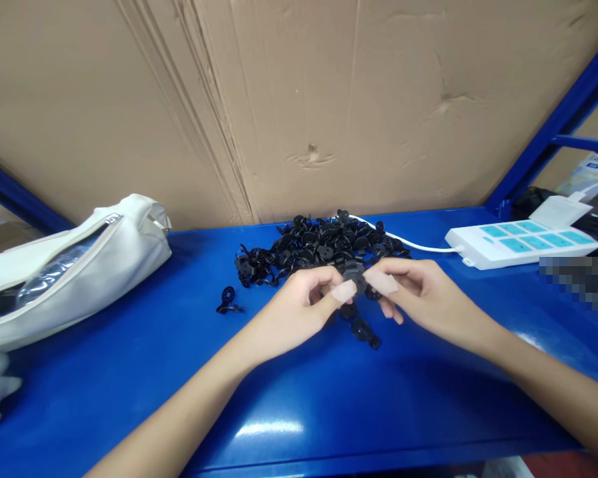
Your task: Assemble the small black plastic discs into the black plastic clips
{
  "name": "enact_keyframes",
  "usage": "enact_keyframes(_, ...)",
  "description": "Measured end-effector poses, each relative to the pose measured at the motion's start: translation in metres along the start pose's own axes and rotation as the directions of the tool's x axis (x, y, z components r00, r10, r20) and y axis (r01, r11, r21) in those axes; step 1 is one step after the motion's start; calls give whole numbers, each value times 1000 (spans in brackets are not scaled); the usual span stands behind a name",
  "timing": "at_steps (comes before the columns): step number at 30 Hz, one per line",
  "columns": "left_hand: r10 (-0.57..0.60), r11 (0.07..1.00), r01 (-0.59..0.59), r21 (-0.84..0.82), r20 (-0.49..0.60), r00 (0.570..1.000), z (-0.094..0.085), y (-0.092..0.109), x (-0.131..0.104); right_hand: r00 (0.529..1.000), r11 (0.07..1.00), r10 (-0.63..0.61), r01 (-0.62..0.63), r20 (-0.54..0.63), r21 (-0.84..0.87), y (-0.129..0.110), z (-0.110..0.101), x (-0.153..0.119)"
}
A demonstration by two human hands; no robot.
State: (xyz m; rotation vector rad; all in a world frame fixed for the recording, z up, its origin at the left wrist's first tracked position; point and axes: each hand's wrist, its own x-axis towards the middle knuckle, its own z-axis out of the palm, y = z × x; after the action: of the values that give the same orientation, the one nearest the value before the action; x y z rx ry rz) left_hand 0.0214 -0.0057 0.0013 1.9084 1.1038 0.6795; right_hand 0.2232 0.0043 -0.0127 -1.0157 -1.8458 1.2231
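Observation:
My left hand [316, 295] and my right hand [408, 289] meet in front of a pile of small black plastic parts [323, 245]. Between the thumbs and fingers of both hands is a black round part [357, 282], partly covered by the fingertips. White tape or a similar pale covering wraps each thumb. Just below the hands, another black part [365, 332] lies on the blue shelf [289, 392]. One more loose black part [228, 301] rests left of the pile.
A white open bag [124, 265] lies at the left. At the right stands a white power strip [523, 242], its cable running behind the pile. Cardboard [299, 99] covers the back, between blue metal posts.

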Motion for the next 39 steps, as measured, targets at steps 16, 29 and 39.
enact_keyframes(16, -30, 999, 29, 38, 19, 999, 1, 0, 1, 950, 982, -190, 181, -248, -58, 2, -1, 1)
enact_keyframes(29, 110, 994, -110, 15, -227, 968, 4, 0, 2, 990, 980, -135, 139, -42, 143, 5, 7, 0)
enact_keyframes(39, 32, 999, -29, 15, -216, 976, 6, 6, 0, 983, 930, -164, 182, -81, 318, 6, 14, -2)
